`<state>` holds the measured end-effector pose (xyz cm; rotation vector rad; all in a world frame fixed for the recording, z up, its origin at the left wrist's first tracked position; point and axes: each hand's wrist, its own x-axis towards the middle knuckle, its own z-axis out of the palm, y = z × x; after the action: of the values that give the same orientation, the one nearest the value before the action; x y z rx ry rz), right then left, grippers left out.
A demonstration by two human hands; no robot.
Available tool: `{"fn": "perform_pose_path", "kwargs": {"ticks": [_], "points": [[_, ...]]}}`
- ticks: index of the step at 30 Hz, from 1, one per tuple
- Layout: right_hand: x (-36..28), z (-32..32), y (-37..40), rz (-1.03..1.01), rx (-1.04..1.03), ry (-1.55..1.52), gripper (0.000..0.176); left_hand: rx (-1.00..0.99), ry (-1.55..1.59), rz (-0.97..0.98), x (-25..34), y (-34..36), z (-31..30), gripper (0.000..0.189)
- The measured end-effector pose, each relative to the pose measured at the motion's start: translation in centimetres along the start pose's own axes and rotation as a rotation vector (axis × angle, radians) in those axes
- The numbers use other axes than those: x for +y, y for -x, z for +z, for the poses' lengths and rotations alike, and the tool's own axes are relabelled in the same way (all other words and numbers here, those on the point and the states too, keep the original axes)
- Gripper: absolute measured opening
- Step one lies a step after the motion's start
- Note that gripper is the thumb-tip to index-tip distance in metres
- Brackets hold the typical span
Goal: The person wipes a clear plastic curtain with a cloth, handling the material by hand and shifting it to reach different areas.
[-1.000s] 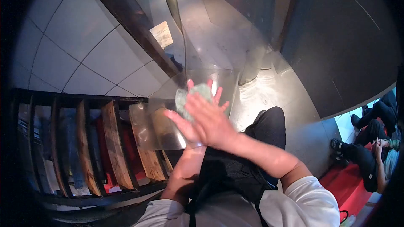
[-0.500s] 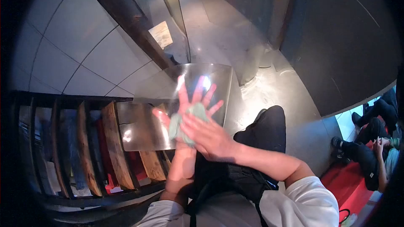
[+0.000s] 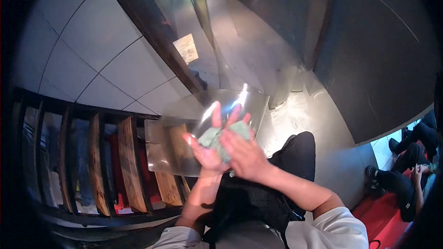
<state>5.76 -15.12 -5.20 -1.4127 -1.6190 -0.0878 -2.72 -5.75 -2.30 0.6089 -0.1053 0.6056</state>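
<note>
A clear, curved plastic sheet [image 3: 170, 159] lies in front of my body, with bright reflections on it. Beneath or against it my left hand [image 3: 210, 154] is spread, palm up and fingers apart, seen partly through the sheet. My right hand [image 3: 244, 154] presses a pale green cloth [image 3: 211, 138] over the left palm, its fingers together and slightly blurred. The cloth sticks out on both sides of the right fingers. Whether the sheet lies between the two hands is hard to tell.
A slatted wooden rack [image 3: 131, 166] stands at the left. A dark post [image 3: 143, 23] and a paper label [image 3: 186, 48] are ahead. At the right are a large dark curved panel [image 3: 378, 64] and a seated person [image 3: 401, 180] on a red surface.
Both hands, the cloth and the sheet appear lower and further right. My right hand has moved toward the left fingers, and the cloth is spread wider. The camera view has shifted.
</note>
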Motion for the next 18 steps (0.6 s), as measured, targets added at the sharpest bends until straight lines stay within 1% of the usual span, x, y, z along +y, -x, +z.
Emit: {"fn": "perform_pose_path", "kwargs": {"ticks": [1, 2, 4, 5, 6, 7, 8, 9, 10, 12, 13, 14, 15, 16, 17, 18], "points": [[1.3, -0.5, -0.4, 0.048, 0.041, 0.104, 0.061, 0.043, -0.190, -0.019, 0.2, 0.1, 0.0, 0.111], [2.1, -0.8, -1.0, 0.103, 0.084, 0.210, 0.061, 0.102, -0.081, 0.007, -0.6, 0.5, 1.0, 0.117], [3.0, -2.1, -3.7, 0.197, 0.157, 0.132, 0.061, 0.091, -0.362, 0.052, -2.1, -0.6, 2.3, 0.120], [3.0, -2.6, -4.7, 0.237, 0.194, 0.095, 0.061, 0.153, -0.267, 0.042, -2.8, -0.3, 2.6, 0.123], [2.2, -2.6, -4.9, 0.164, 0.160, 0.064, 0.063, 0.111, -0.246, -0.017, -2.9, 0.4, 1.2, 0.114], [1.1, -2.2, -4.5, 0.093, 0.124, 0.029, 0.065, 0.066, -0.074, -0.082, -2.5, 0.3, 0.8, 0.111], [0.0, -1.6, -3.9, 0.020, 0.085, -0.004, 0.067, 0.046, 0.026, -0.106, -2.0, -0.1, 0.5, 0.107], [-0.5, -0.1, -2.3, -0.052, 0.061, -0.061, 0.065, 0.030, 0.125, -0.132, -1.5, -0.6, 0.2, 0.105], [-2.1, -0.6, -1.3, -0.013, 0.002, -0.137, 0.062, 0.012, 0.085, -0.098, -0.8, -0.8, 0.0, 0.107], [-0.8, -0.5, 1.2, -0.073, -0.045, 0.007, 0.062, -0.013, 0.004, -0.044, 0.5, -0.8, -0.3, 0.110], [0.5, -1.0, 1.3, -0.036, -0.041, 0.085, 0.061, 0.008, -0.067, -0.041, 0.8, -0.5, 0.2, 0.108], [1.9, -1.6, 0.8, 0.009, -0.036, 0.163, 0.059, 0.052, -0.002, -0.045, 0.8, -0.3, 0.0, 0.108], [2.8, -2.0, -0.2, 0.082, 0.032, 0.207, 0.060, 0.086, 0.061, -0.054, 0.7, -0.4, -0.2, 0.107], [3.8, -2.8, -1.4, 0.174, 0.075, 0.170, 0.060, 0.041, 0.140, -0.076, 0.9, -0.8, -0.3, 0.107], [4.6, -3.7, -2.6, 0.193, 0.146, 0.111, 0.056, -0.003, 0.217, -0.102, 1.1, -1.1, -0.5, 0.106], [4.9, -4.6, -3.4, 0.224, 0.229, 0.023, 0.054, 0.013, 0.146, -0.074, 1.7, -1.9, 0.8, 0.103]]}}
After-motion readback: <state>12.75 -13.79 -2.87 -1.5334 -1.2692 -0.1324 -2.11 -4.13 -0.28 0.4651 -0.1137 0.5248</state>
